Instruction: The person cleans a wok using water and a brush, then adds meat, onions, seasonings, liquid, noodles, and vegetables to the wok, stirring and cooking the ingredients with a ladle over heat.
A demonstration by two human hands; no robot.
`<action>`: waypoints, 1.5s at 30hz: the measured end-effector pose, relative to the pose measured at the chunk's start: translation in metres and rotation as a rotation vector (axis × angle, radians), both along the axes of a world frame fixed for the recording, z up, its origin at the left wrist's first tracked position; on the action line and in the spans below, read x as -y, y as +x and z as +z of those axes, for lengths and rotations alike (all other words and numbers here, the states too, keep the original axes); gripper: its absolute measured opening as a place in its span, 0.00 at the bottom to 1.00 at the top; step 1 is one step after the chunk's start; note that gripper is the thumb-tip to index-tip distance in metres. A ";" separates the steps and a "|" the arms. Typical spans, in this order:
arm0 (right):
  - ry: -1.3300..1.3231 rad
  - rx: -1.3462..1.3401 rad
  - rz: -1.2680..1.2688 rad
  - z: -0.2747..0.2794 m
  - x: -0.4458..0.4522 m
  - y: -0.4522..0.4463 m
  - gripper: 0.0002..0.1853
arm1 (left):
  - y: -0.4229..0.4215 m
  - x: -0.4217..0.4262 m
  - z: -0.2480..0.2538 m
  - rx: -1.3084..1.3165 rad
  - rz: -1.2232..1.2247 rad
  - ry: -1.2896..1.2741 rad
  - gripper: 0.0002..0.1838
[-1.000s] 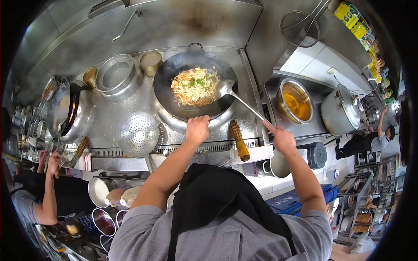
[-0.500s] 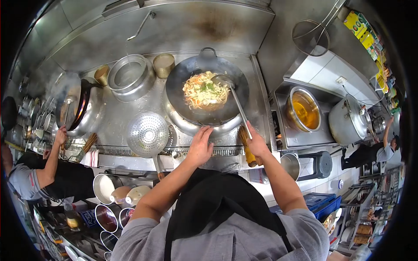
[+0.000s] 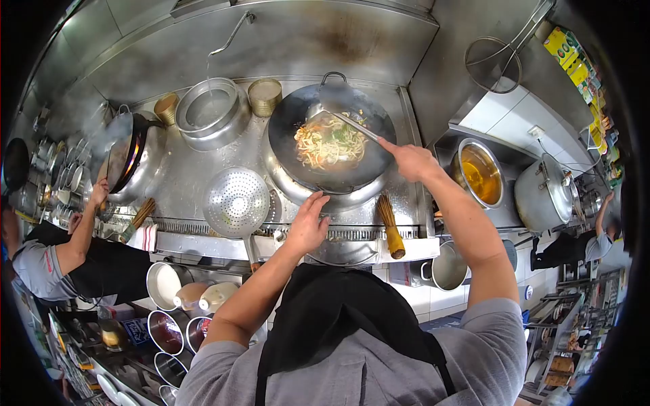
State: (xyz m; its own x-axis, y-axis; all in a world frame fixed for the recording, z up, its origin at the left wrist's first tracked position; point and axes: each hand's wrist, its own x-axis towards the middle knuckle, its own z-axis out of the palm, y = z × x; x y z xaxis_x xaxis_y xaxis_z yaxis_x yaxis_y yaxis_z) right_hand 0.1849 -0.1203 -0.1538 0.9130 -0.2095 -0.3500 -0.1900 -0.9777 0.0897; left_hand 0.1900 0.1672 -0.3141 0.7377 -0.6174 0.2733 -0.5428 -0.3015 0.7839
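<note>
Noodles with vegetables (image 3: pixel 332 141) lie in a dark wok (image 3: pixel 288 159) on the burner in front of me. My right hand (image 3: pixel 414 162) grips the handle of a metal ladle (image 3: pixel 359 126), whose bowl is at the noodles' far left edge inside the wok. At the wok's near rim is my left hand (image 3: pixel 309 223), fingers stretched forward and thumb apart. Whether its fingertips touch the rim I cannot tell. A bamboo brush (image 3: pixel 389 227) lies on the stove ledge, right of the wok.
Left of my left hand rests a perforated strainer (image 3: pixel 235 203). Behind it stand a metal pot (image 3: pixel 210 115) under a spout and a tin (image 3: pixel 265 97). A bowl of oil (image 3: pixel 479 174) sits at right. A co-worker (image 3: pixel 74 254) works at a steaming wok on the left.
My right hand has moved forward and right, turning the ladle so its bowl is now at the noodles' far left. The noodles have shifted. My left hand stays near the rim.
</note>
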 end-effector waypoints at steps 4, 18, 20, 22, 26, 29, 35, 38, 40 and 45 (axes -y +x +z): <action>-0.062 -0.107 0.032 0.010 0.005 0.006 0.45 | 0.007 0.004 0.008 0.063 -0.005 0.003 0.26; 0.269 0.231 -0.307 -0.086 0.001 -0.012 0.43 | 0.019 0.072 -0.009 0.115 -0.147 0.411 0.34; 0.145 0.176 -0.208 -0.082 0.003 -0.018 0.45 | 0.013 0.076 -0.013 0.125 -0.130 0.450 0.34; 0.076 0.124 -0.149 -0.075 0.012 -0.026 0.45 | 0.010 0.076 -0.014 0.131 -0.106 0.492 0.34; -0.059 0.059 -0.018 -0.040 0.021 -0.028 0.45 | 0.008 0.072 -0.015 0.145 -0.112 0.480 0.34; -0.083 0.138 0.018 -0.032 0.012 -0.023 0.43 | 0.005 0.075 -0.014 0.138 -0.106 0.490 0.34; -0.149 0.246 0.255 -0.034 -0.005 -0.004 0.36 | 0.007 0.073 -0.015 0.119 -0.099 0.500 0.35; -0.234 0.204 0.266 -0.027 0.003 0.002 0.35 | 0.005 0.073 -0.014 0.111 -0.103 0.496 0.34; -0.240 0.201 0.226 -0.018 0.009 0.000 0.35 | 0.005 0.073 -0.015 0.108 -0.098 0.488 0.34; -0.166 0.177 0.046 -0.012 0.018 -0.015 0.37 | 0.005 0.074 -0.019 0.110 -0.083 0.477 0.35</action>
